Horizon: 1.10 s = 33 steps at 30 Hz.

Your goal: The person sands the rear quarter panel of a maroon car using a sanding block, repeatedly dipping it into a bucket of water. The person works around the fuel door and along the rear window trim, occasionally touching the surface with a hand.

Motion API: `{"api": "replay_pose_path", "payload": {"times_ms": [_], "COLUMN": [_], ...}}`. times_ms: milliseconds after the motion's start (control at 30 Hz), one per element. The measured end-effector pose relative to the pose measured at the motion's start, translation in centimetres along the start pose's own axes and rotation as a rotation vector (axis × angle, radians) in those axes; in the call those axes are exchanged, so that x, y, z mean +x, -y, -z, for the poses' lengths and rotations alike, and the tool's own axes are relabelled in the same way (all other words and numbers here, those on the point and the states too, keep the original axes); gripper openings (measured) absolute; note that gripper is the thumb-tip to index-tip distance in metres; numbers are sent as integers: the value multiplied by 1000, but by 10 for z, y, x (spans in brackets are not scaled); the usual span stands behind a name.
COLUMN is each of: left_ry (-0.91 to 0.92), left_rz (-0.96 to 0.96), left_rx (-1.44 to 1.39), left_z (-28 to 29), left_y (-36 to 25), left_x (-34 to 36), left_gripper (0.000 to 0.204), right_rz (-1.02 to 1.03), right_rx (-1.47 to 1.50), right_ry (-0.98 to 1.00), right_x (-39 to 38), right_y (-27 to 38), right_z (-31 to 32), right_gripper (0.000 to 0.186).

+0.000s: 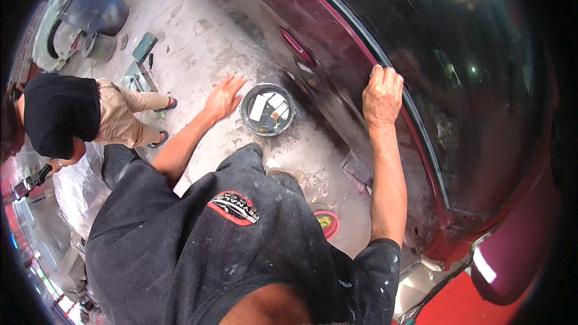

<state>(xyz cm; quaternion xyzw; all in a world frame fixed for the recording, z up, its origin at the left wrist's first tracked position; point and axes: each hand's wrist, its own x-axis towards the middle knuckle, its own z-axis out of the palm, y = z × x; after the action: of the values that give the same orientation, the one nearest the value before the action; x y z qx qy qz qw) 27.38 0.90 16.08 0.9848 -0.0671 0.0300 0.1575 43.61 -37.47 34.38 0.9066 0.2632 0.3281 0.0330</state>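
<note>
left hand [224, 97], 10 o'clock: fingers loosely open, empty, near bucket [265, 133] | right hand [383, 95], 2 o'clock: fingers curled against car [475, 132], hold unclear

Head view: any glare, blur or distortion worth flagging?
Head view: glare streaks on the car window; left hand slightly blurred, right hand crisper. Also head view: window trim bows with fisheye distortion, corners go black; bucket shows bright white patches inside, likely reflections.

Pale, seemingly creased lettering [244, 207] on the black shirt [241, 250]
</note>
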Motion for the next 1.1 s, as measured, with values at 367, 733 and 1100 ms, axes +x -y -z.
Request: {"api": "replay_pose_path", "payload": {"times_ms": [367,733,1100], "left_ry": [289,196,430], "left_rz": [540,434,663], "left_rx": [-170,-261,-179], "left_z": [-57,-46,-81], "left_y": [81,86,84], "left_x": [-192,-97,-171], "left_gripper": [43,41,44], "right_rz": [70,28,-4], "right_rx": [96,129,76], "right_ry": [-107,-12,18], "right_x": [177,133,0], "right_y": [129,91,6], "right_z": [-94,-61,-12], "right_gripper": [7,6,19]}}
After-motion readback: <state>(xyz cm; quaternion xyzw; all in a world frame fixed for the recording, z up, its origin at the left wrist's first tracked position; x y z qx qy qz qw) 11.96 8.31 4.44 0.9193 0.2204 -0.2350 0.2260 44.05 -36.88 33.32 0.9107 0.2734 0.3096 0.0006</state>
